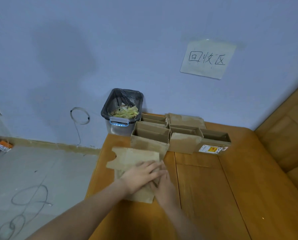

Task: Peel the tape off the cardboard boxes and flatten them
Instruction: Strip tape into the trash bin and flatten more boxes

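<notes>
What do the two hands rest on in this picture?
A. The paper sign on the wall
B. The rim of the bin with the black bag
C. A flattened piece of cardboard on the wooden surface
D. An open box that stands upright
C. The left hand and right hand both press with straight fingers on the flattened cardboard, which lies on the wooden surface in front of the upright open boxes.

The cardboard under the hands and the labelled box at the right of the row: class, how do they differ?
The cardboard under the hands lies flattened on the bench; the labelled box stands upright with its top open. The flattened piece shows plain brown faces; the labelled box carries a white and yellow sticker. Both hands, left hand and right hand, press the flattened piece; nothing touches the labelled box. Both are brown cardboard.
</notes>
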Demonstrator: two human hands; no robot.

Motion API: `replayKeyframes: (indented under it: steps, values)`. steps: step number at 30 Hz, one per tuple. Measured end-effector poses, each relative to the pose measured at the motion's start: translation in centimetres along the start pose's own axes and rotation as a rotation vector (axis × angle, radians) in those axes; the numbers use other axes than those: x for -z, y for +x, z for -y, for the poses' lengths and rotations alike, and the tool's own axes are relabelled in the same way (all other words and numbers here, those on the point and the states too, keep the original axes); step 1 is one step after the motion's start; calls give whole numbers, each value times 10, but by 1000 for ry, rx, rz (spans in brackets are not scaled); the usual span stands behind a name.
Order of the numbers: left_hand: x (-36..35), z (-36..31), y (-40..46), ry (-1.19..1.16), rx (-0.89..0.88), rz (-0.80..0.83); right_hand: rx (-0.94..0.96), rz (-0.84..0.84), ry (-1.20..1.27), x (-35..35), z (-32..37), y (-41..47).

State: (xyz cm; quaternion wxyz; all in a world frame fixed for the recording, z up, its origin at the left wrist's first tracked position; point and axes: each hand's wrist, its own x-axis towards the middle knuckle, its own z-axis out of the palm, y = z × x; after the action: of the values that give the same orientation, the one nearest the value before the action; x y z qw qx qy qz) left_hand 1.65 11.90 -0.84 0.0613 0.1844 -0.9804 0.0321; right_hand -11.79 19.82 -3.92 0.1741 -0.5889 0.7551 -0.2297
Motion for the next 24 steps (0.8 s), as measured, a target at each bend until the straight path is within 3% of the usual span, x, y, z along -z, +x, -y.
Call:
replayKeyframes:
  steps: [2, 6, 12, 16, 19, 24]
  values:
    - [-14, -11, -7, -204, 66, 54, -30, 50, -32, -4, -7, -9]
    - [-21, -17, -20, -436, 233, -38, 31, 87, -102, 0, -7, -12]
    - [-20, -5, -34, -429, 522, -84, 84, 122, -47, -15, 1, -22]
    - [-25, -4, -42, -360, 463, 11, 63, 145, 139, -25, -2, -41]
    - [-27, -5, -45, -373, 439, 11, 35, 71, 299, -13, -4, -39]
    - [-25, -2, -47, -440, 439, 14, 112, 56, 65, 10, 0, -10]
